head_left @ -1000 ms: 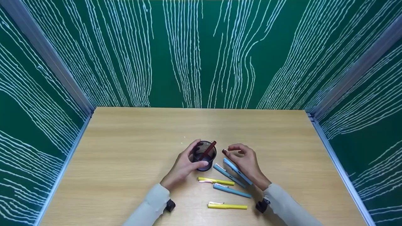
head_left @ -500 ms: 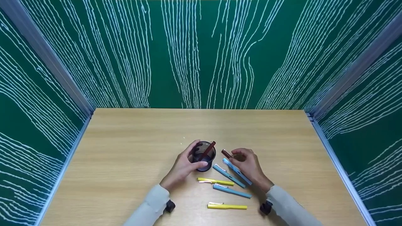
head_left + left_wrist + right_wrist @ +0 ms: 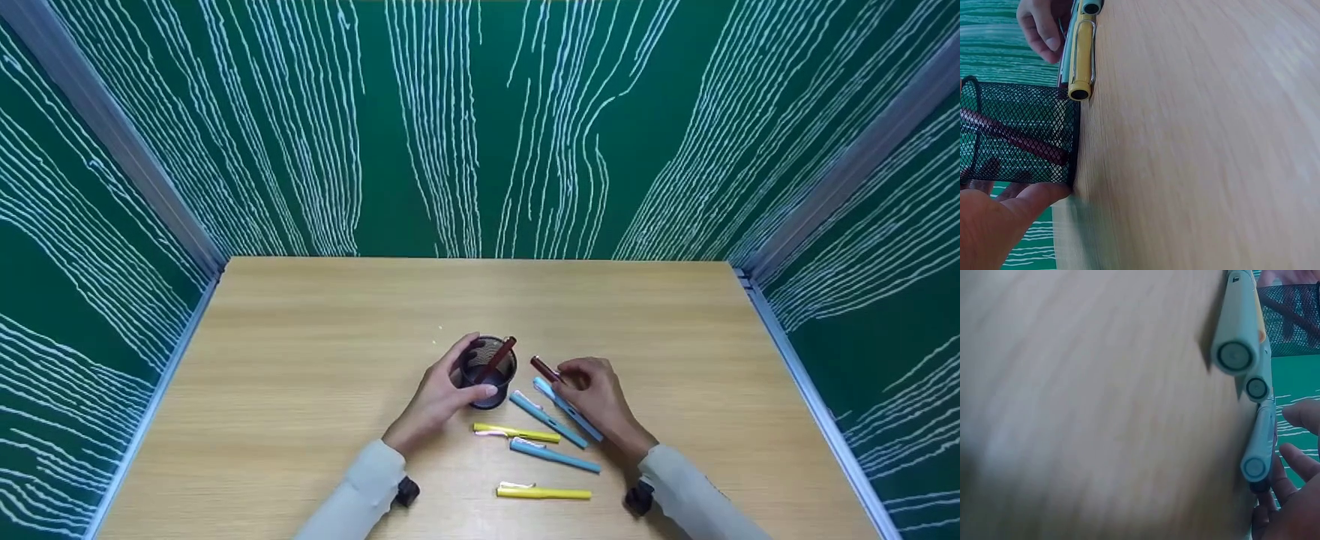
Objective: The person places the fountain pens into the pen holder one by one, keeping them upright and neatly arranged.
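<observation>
The left hand (image 3: 439, 394) grips a black mesh cup (image 3: 489, 401) by its side, thumb near the front. A dark red pen (image 3: 499, 356) leans inside the cup; the mesh cup (image 3: 1022, 135) shows it in the left wrist view too. Right of the cup, the right hand (image 3: 600, 394) has its thumb and fingers at the near end of a second dark red pen (image 3: 542, 367); the contact is partly hidden. Beneath and beside that hand lie two blue pens, one light blue (image 3: 562, 405) and one duller (image 3: 547, 420).
Nearer the person lie a yellow pen (image 3: 517, 433), another blue pen (image 3: 555, 455) and a second yellow pen (image 3: 544, 493). Green panels with white lines (image 3: 495, 150) stand behind the wooden table (image 3: 337, 315) and on both sides.
The right hand has shifted slightly right and toward the person, baring more of the second dark red pen. The left hand and the cup have stayed in place.
</observation>
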Demonstrator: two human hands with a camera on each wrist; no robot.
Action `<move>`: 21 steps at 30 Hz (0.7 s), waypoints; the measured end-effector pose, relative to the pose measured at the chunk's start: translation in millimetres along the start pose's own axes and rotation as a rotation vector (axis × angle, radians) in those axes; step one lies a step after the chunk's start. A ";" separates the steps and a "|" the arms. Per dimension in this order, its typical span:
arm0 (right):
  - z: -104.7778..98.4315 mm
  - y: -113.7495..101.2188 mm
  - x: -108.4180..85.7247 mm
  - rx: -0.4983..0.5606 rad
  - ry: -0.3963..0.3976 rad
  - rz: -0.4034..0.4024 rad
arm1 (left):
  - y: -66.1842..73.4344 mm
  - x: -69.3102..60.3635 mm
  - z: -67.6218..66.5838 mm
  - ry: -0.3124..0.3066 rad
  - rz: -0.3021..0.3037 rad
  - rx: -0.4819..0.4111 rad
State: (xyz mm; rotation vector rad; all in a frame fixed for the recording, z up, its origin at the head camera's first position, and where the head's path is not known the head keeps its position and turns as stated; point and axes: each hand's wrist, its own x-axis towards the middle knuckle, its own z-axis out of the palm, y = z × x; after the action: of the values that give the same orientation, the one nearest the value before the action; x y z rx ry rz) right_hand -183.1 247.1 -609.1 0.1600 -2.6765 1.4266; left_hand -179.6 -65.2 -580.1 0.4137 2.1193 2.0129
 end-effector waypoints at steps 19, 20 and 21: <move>2.8 9.5 1.1 0.015 0.004 0.005 | -0.4 -1.1 -1.3 -0.016 0.006 0.000; 3.1 10.0 1.3 0.015 0.005 0.002 | -0.3 -1.2 -1.4 -0.017 0.007 0.000; 3.4 10.6 1.4 0.012 0.005 0.000 | -0.2 -1.3 -1.6 -0.016 0.007 0.003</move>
State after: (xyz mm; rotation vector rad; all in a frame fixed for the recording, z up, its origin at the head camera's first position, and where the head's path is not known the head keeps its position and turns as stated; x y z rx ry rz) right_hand -186.1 250.1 -619.5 0.1578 -2.6642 1.4416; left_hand -178.9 -67.1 -580.3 0.4374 2.1149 2.0035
